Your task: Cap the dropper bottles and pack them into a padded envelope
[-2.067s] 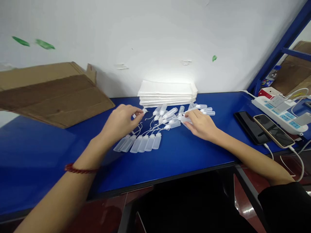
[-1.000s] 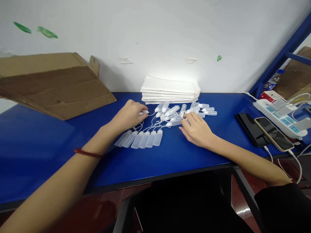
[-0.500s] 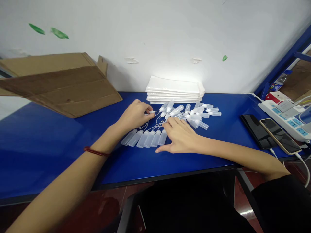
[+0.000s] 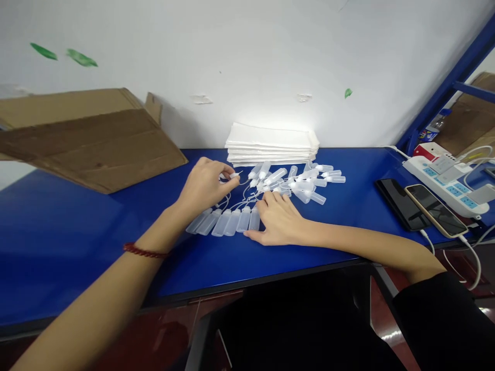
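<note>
"If I start with the left hand (image 4: 211, 184), what are its fingers doing?"

"Pinching a small white nozzle piece (image 4: 234, 176), just above the blue desk (image 4: 232, 260); its thin tip points right and slightly away from the wearer. Whatever else is behind the fingers is hidden."

"And the right hand (image 4: 277, 218)?"

"Palm down, at the right end of a row of six translucent bottles (image 4: 221, 223). Its thumb is spread from the other fingers, beside the end bottle (image 4: 254, 218); whether they grip it, I cannot tell."

"How does that bottle lie?"

"Flat, just left of the right hand, which is nearer to it than the left. Its long axis runs away from the wearer, base nearest. Beyond the right fingers lies a loose heap of capped bottles (image 4: 276, 176)."
</note>
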{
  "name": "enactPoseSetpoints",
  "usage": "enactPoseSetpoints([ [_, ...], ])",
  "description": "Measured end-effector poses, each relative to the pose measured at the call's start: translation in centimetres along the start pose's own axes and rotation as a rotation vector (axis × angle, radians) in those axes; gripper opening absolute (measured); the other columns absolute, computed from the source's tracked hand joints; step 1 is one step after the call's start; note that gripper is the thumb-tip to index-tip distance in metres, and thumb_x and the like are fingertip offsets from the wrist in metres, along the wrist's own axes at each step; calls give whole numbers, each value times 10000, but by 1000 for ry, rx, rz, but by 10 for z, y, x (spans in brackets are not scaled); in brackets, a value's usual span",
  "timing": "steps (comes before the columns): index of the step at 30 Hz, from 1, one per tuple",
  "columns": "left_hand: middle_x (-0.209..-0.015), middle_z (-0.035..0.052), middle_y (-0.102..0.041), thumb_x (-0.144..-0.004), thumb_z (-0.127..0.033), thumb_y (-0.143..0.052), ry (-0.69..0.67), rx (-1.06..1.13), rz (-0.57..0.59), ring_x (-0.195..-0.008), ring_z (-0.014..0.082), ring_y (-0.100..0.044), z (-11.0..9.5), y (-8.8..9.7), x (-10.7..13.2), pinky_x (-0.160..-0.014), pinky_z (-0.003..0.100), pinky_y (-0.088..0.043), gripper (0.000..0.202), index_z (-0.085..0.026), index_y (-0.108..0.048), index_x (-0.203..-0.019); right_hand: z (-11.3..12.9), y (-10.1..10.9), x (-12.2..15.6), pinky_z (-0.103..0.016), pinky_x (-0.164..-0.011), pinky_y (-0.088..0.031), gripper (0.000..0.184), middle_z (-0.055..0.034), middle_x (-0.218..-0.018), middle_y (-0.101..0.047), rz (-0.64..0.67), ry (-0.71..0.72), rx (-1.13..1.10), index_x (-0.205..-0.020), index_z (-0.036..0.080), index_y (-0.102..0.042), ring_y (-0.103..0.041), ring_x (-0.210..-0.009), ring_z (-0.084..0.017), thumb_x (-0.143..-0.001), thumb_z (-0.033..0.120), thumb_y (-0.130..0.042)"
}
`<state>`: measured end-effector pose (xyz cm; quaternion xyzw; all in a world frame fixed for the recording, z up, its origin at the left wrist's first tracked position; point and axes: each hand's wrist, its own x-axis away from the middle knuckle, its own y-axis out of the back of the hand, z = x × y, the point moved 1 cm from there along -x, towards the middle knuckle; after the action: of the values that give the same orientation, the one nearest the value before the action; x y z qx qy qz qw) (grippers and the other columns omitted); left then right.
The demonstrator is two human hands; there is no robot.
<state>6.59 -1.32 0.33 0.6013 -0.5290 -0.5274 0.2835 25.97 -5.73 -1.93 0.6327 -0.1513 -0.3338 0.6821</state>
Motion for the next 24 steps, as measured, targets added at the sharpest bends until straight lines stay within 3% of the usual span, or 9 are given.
enactPoseSetpoints([
  [4,-826,76,-665,-818,-324,-555,0,75,-20,-934,273,-521,-8,5,6,-861,396,-419,183,-155,-624,-804,-3,8,5,-420,-840,-427,509,-152,-1035,-549,6,41,-4,-989,74,-610,-513,-960,-284,-798,544,-648],
  [8,-841,62,-687,-810,-402,-591,24,209,-48,-828,229,-578,-22,9,15,-749,343,-453,248,-164,-656,-838,-15,26,20,-417,-815,-423,509,-166,-1080,-553,-44,89,40,-1075,75,-583,-505,-966,-289,-791,486,-679],
  [11,-803,33,-692,-768,-427,-656,73,491,-26,-718,182,-599,-40,12,24,-670,300,-460,242,-190,-669,-814,-31,39,35,-448,-821,-418,499,-175,-1086,-569,-132,133,11,-1137,75,-553,-515,-982,-299,-806,427,-676],
  [14,-783,21,-690,-693,-410,-751,133,875,33,-687,162,-598,-59,12,35,-654,284,-459,236,-202,-685,-785,-49,46,45,-386,-781,-457,515,-92,-997,-595,-86,177,-297,-1194,128,-512,-556,-886,-220,-779,359,-712],
  [18,-756,31,-680,-665,-420,-777,194,1107,138,-703,171,-593,-73,1,41,-678,297,-464,272,-193,-708,-798,-66,44,47,-247,-584,-449,580,51,-768,-539,21,8,-863,-1221,179,-461,-527,-623,-104,-734,305,-748],
  [21,-766,33,-669,-691,-427,-754,237,1141,202,-708,163,-573,-74,-10,40,-708,304,-461,262,-185,-716,-786,-68,38,45,-226,-551,-450,607,61,-747,-563,38,-63,-1120,-1233,188,-427,-536,-586,-86,-721,253,-747],
  [24,-803,21,-649,-704,-417,-750,283,1179,196,-697,138,-540,-74,-16,39,-704,284,-453,246,-186,-722,-783,-63,33,44,-210,-496,-452,563,36,-788,-618,42,-80,-1266,-1246,199,-403,-558,-543,-78,-768,228,-698],
])
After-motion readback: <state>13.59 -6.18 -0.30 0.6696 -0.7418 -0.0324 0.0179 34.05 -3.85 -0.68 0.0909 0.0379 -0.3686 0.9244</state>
